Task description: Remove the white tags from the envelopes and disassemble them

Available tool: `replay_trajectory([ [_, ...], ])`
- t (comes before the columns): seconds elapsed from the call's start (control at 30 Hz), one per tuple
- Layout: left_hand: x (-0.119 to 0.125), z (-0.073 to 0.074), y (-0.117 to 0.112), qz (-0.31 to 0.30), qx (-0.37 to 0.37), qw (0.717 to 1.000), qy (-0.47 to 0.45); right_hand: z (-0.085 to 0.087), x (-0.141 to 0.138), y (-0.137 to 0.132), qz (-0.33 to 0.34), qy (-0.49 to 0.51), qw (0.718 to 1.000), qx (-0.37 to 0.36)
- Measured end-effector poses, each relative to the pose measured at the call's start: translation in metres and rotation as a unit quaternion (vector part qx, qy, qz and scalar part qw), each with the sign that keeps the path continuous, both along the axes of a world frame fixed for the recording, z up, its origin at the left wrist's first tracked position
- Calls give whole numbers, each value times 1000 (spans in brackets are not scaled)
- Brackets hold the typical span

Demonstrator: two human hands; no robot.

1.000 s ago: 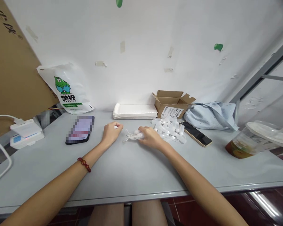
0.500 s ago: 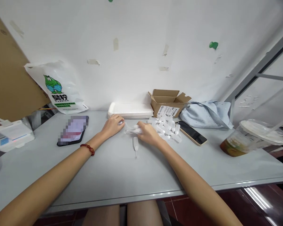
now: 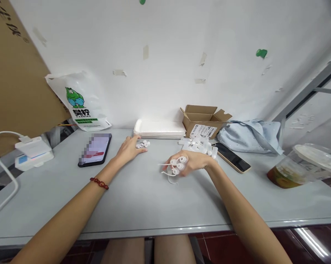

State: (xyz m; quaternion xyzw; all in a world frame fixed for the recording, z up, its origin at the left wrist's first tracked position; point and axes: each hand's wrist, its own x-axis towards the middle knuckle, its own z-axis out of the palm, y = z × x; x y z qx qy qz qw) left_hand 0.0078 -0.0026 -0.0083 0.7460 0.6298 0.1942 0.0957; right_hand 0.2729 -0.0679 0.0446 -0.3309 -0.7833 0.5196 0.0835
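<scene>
Several small, translucent white plastic bottles (image 3: 179, 165) are bunched in my right hand (image 3: 194, 160). Their round open necks face me, and thin white straps dangle from them. My right fingers are wrapped round the bunch just above the table, partly hidden behind it. To the left, my left hand (image 3: 129, 149) rests on the table with thumb and fingers apart. A little cluster of white caps (image 3: 143, 144) lies on the table at its fingertips. Behind my right hand is a pile of similar bottles (image 3: 200, 145).
A stack of white trays (image 3: 161, 129) and an open cardboard box (image 3: 201, 123) stand against the wall. One phone (image 3: 95, 149) lies left, another phone (image 3: 233, 157) right. A blue cloth bag (image 3: 249, 135), a drink cup (image 3: 289, 167) and a white charger (image 3: 35, 152) are also around.
My right hand has moved right and toward me, gathering the bottles, including the one that lay alone. My left hand's fingers have spread, leaving the caps visible on the table.
</scene>
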Motion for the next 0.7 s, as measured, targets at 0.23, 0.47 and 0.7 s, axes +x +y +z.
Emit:
replay_trajectory([
  [0.23, -3, -3, 8, 9, 52, 995, -80, -9, -11, 0, -78, -57, 992, 81],
  [0.47, 4, 1, -2, 26, 50, 997, -48, -23, -18, 4, -191, -159, 928, 276],
  [0.7, 23, 2, -2, 29, 45, 998, 38, -27, -23, 4, -206, -244, 878, 358],
])
